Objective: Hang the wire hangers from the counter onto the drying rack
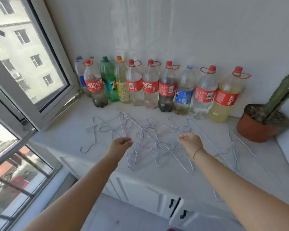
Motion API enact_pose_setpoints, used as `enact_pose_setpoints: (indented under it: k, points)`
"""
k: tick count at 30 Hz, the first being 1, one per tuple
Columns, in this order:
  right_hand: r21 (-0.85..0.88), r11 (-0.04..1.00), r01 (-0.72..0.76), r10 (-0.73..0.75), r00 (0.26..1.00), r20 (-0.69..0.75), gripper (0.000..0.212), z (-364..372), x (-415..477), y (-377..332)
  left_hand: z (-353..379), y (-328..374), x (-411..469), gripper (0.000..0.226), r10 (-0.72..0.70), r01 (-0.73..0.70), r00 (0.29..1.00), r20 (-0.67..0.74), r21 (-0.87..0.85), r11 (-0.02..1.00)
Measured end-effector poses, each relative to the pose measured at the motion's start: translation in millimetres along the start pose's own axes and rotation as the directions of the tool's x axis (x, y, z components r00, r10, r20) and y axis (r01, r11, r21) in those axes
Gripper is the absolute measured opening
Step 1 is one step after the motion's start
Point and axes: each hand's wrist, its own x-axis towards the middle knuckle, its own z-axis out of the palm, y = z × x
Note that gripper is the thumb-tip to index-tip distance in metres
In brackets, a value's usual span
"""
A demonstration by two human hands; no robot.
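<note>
Wire hangers (pixel 158 144) underlie left grip (pixel 122 143), right grip (pixel 189 141): half-curled, seemingly empty.

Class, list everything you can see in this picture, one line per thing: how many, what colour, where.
wire hangers: many, tangled, uncountable; pale blue and lilac; on the counter.
counter: one, white, beside the window.
bottles: about eleven, mostly red-capped, rowed against the wall.
cactus: one, green, in a brown pot, counter's right end.
window: one, grey-framed, open, left.
cabinet doors: white, below the counter.
left hand: fingers curled, over the hangers.
right hand: likewise.
</note>
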Motion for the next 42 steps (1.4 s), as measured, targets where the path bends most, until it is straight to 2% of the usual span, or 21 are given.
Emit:
enact_pose_setpoints:
  k: [2,5,9,12,17,21,28,32,38,42]
  points:
    - [-0.009,1.0,-0.015,0.015,0.999,0.032,0.012,6,37,-1,12,2,33,0.028,-0.022,0.023,0.999,-0.039,0.023,0.999]
    - [-0.042,0.997,-0.059,0.062,0.996,0.06,0.02,16,86,-1,29,-3,75,0.028,-0.066,0.073,0.994,-0.09,0.073,0.995]
    - [0.017,0.986,-0.163,0.162,0.984,0.069,0.014,32,137,10,49,-17,117,0.029,-0.127,0.137,0.989,-0.081,0.133,0.982]
    - [0.029,0.97,-0.243,0.238,0.965,0.113,0.026,48,166,24,56,-31,145,0.031,-0.169,0.182,0.982,-0.084,0.17,0.969]
    - [0.206,0.864,-0.459,0.449,0.888,0.096,0.025,72,199,44,59,-47,191,0.03,-0.196,0.216,0.975,-0.1,0.252,0.943]
    - [0.298,0.78,-0.551,0.553,0.829,0.086,0.026,91,215,58,68,-54,214,0.029,-0.204,0.232,0.971,-0.123,0.304,0.924]
    - [0.287,0.749,-0.598,0.597,0.796,0.101,0.038,116,227,64,81,-59,227,0.019,-0.235,0.261,0.965,-0.114,0.383,0.886]
    - [0.215,0.752,-0.623,0.619,0.78,0.093,0.04,120,229,64,82,-60,232,0.01,-0.249,0.273,0.962,-0.112,0.424,0.863]
    - [0.237,0.718,-0.654,0.653,0.751,0.094,0.035,119,227,57,80,-60,233,0.012,-0.237,0.266,0.964,-0.12,0.385,0.884]
    - [0.26,0.738,-0.623,0.635,0.771,0.045,0.036,120,220,47,75,-54,229,0.011,-0.208,0.242,0.968,-0.138,0.314,0.918]
